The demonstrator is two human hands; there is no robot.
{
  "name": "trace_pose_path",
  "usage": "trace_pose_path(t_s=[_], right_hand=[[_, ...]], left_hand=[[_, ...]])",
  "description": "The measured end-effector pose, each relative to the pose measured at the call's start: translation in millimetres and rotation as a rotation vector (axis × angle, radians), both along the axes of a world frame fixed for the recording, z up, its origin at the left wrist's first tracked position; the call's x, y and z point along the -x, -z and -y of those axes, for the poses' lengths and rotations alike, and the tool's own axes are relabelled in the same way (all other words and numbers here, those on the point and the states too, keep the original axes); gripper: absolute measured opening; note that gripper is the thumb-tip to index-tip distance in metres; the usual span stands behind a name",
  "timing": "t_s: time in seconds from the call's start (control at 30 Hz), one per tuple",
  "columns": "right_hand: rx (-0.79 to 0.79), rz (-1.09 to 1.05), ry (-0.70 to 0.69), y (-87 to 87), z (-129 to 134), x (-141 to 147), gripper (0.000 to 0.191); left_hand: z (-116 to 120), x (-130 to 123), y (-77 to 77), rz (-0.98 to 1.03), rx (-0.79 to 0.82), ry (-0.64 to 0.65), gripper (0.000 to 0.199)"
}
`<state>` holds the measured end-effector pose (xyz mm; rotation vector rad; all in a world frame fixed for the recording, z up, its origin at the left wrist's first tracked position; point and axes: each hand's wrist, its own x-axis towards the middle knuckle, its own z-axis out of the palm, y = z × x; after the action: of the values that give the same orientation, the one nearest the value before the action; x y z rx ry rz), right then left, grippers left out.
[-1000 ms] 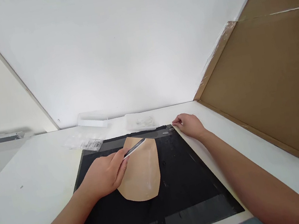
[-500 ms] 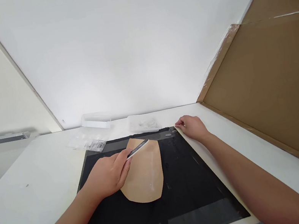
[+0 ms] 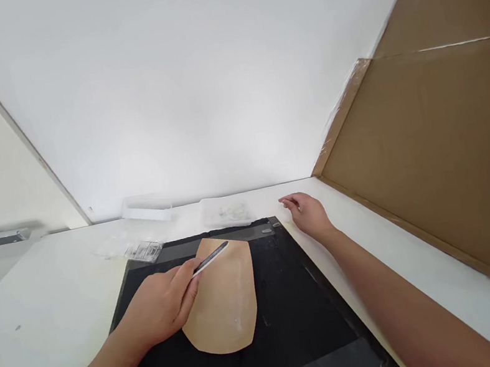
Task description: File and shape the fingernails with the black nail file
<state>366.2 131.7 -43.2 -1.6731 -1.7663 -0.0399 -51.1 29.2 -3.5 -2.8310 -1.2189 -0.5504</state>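
My left hand is closed around a slim tool with a dark top and white edge, held at a slant above a tan sheet. The sheet has a rounded lower edge and lies on a black mat. Beyond the mat's back right corner, my right hand is over the white table with thumb and fingers pinched together. Whatever is between those fingertips is too small to make out.
A clear tray with small pieces sits behind the mat. To its left are a clear lid and a clear packet. A brown cardboard panel stands at the right, and a white wall rises behind.
My right hand has lifted away from the mat's back right corner. My left hand still holds the tool over the sheet. The whole view has shifted a little.
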Motion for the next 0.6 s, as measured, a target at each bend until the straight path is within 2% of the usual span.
trace_pose_path(t_s=[0.2, 0.37, 0.5, 0.6], right_hand=[[-0.028, -0.072, -0.099, -0.2, 1, 7, 0.026], [-0.066, -0.108, -0.234, -9.0, 8, 20, 0.019], [-0.077, -0.101, -0.384, -19.9, 19, 41, 0.014], [-0.120, -0.138, -0.472, -29.1, 34, 68, 0.014]], left_hand=[[-1, -1, -0.3, 0.019, 0.079, -0.030, 0.039], [-1, -2, -2.7, 0.037, 0.096, -0.052, 0.039], [-1, -1, -3.1, 0.035, 0.094, -0.079, 0.039], [0, -3, -3.6, 0.057, 0.113, -0.084, 0.039]])
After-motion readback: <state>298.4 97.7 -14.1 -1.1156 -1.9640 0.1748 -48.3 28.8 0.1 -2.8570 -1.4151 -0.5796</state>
